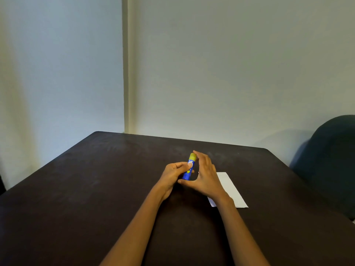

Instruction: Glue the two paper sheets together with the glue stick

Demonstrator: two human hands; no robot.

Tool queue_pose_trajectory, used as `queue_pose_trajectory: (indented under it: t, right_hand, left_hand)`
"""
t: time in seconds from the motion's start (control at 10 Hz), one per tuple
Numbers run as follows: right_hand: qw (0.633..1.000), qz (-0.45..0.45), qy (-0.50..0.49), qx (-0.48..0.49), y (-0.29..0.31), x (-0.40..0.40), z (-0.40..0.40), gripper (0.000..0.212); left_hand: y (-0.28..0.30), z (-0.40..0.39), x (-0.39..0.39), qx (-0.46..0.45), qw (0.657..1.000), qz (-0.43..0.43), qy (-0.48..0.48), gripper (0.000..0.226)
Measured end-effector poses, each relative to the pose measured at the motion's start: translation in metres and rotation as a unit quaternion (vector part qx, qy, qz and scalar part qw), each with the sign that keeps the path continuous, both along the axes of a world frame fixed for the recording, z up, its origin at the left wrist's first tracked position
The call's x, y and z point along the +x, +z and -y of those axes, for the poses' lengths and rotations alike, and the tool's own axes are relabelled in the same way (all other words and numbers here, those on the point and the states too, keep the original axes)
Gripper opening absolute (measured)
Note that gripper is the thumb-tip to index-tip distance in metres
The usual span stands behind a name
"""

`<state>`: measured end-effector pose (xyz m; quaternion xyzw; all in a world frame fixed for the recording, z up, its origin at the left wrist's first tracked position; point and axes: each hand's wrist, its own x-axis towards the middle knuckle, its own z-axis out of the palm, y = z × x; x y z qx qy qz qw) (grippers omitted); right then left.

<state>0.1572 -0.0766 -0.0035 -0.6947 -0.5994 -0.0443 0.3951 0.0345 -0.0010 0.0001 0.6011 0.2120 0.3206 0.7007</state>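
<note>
Glue sticks: one point(189, 168), blue with a yellow cap, at the middle of the frame.
Hands: two, left hand point(173, 175) and right hand point(206, 176), both at the middle of the frame.
Paper: white paper point(231, 190) right of centre; whether it is one sheet or two stacked cannot be told.
Surfaces: one dark surface point(96, 189) across the lower half.
Chairs: one dark chair point(330, 160) at the right edge.

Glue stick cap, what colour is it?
Yellow, atop the blue glue stick held in the left hand. The head view shows it best.
</note>
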Motion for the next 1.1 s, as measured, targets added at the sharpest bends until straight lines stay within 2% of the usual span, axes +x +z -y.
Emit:
queue_pose_trajectory:
  t: [0.1,0.2,0.3,0.4,0.5,0.6,0.7,0.8,1.0,1.1]
  right_hand:
    - [0.999,0.026,-0.025,0.040,-0.001,-0.002,0.001,0.090]
    - [0.998,0.038,-0.028,0.046,-0.001,-0.001,0.000,0.088]
    - [0.999,0.031,-0.020,0.030,0.000,-0.002,-0.001,0.096]
    - [0.999,-0.026,0.012,-0.017,0.002,-0.007,-0.002,0.099]
    - [0.995,-0.093,0.037,-0.002,0.001,-0.013,-0.004,0.065]
    - [0.994,-0.110,0.020,0.005,0.000,-0.019,-0.006,0.038]
    - [0.995,-0.098,-0.006,0.001,0.000,-0.019,-0.006,0.030]
    - [0.997,-0.064,-0.023,-0.023,-0.001,-0.017,-0.005,0.029]
    - [0.996,-0.069,-0.022,-0.047,-0.003,-0.017,-0.005,0.033]
    - [0.994,-0.092,-0.018,-0.052,0.000,-0.016,-0.005,0.048]
  left_hand:
    - [0.000,0.001,0.001,0.018,1.000,-0.011,-0.011,0.014]
    - [0.000,0.001,0.002,0.023,1.000,-0.009,-0.015,0.018]
    - [-0.001,0.001,0.003,0.037,0.999,-0.003,0.022,0.024]
    - [-0.002,0.002,0.005,0.086,0.991,0.028,0.102,0.025]
    - [-0.002,0.000,0.004,0.127,0.980,0.056,0.141,0.022]
    - [-0.006,-0.003,0.004,0.165,0.973,0.023,0.158,0.022]
    - [-0.010,-0.004,0.006,0.177,0.972,-0.002,0.153,0.022]
    - [-0.011,-0.005,0.008,0.186,0.971,-0.037,0.144,0.029]
    - [-0.012,-0.005,0.005,0.162,0.976,-0.055,0.132,0.042]
    - [-0.011,-0.003,0.002,0.131,0.978,-0.045,0.153,0.052]
